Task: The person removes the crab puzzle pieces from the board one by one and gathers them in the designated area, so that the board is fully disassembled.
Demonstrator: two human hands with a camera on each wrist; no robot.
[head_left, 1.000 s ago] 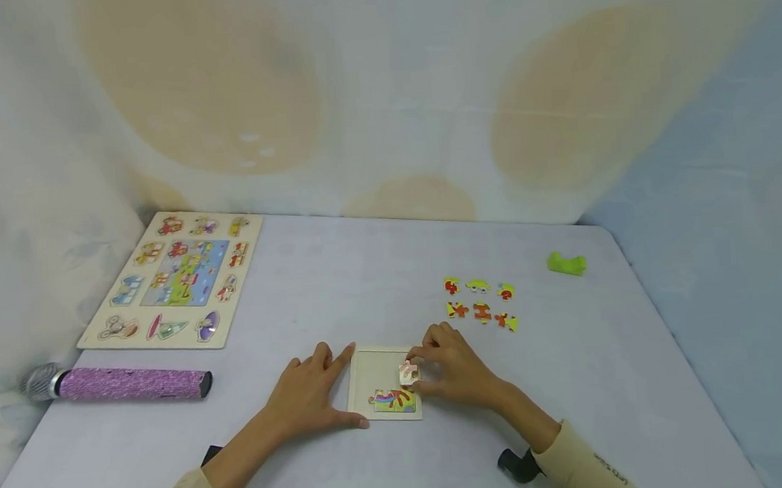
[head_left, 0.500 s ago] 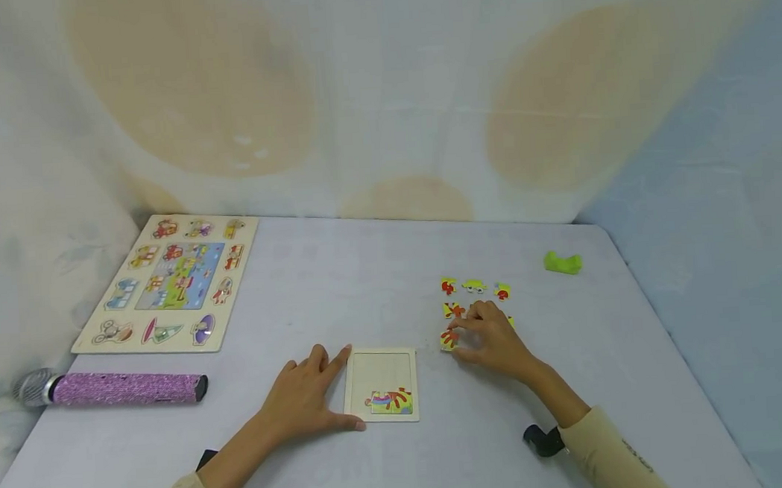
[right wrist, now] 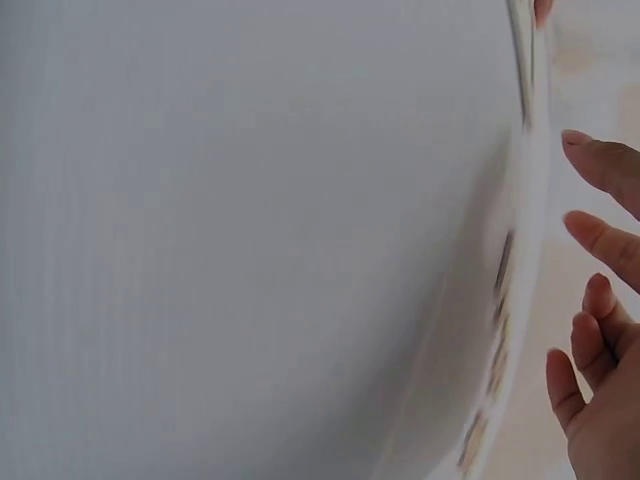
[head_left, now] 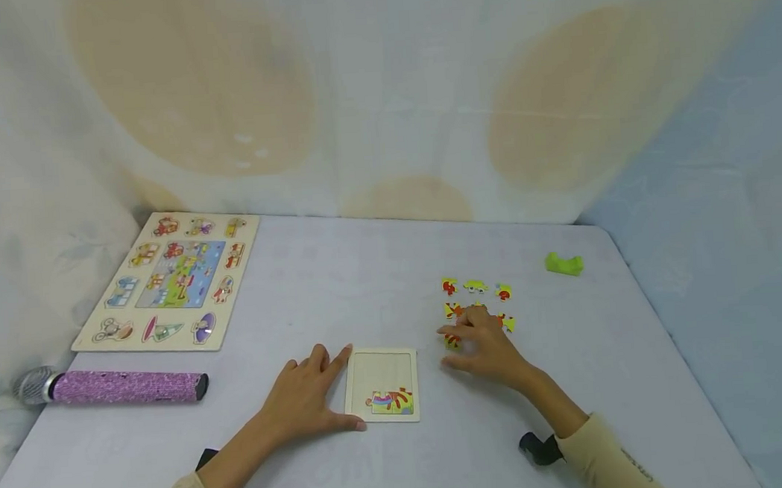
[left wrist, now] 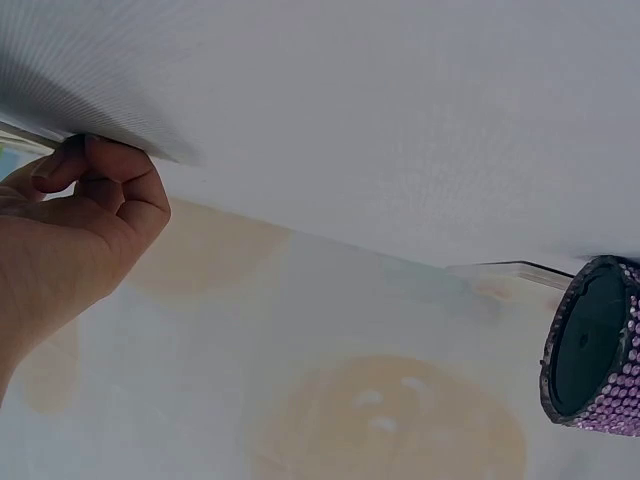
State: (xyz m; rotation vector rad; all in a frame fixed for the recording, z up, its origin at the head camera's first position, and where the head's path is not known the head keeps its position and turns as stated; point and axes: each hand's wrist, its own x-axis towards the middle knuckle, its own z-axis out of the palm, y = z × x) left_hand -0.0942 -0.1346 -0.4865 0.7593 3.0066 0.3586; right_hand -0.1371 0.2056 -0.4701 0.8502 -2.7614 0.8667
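Note:
In the head view, my left hand [head_left: 301,400] holds a small wooden puzzle tray [head_left: 348,387] at its left side, forefinger at the upper corner, thumb at the lower one. Joined jigsaw pieces [head_left: 392,401] lie in the tray's lower right. My right hand [head_left: 486,348] hovers over loose jigsaw pieces to the right, thumb and forefinger apart. A red and yellow piece [head_left: 452,342] lies between those two fingers, partly hidden. Nothing is held by the right hand [right wrist: 605,370] in the right wrist view, where its fingers are spread. The left wrist view shows the left hand [left wrist: 85,225] with bent fingers.
Several more loose pieces [head_left: 476,286] lie behind the right hand, some covered by it. A green object [head_left: 563,264] sits at the back right. At left are a large picture puzzle board [head_left: 121,342] and a purple glittery microphone [head_left: 127,386].
My right hand has carried a jigsaw piece from the tray rightward to the loose pieces, set it down and let it go. The left hand has stayed at the tray.

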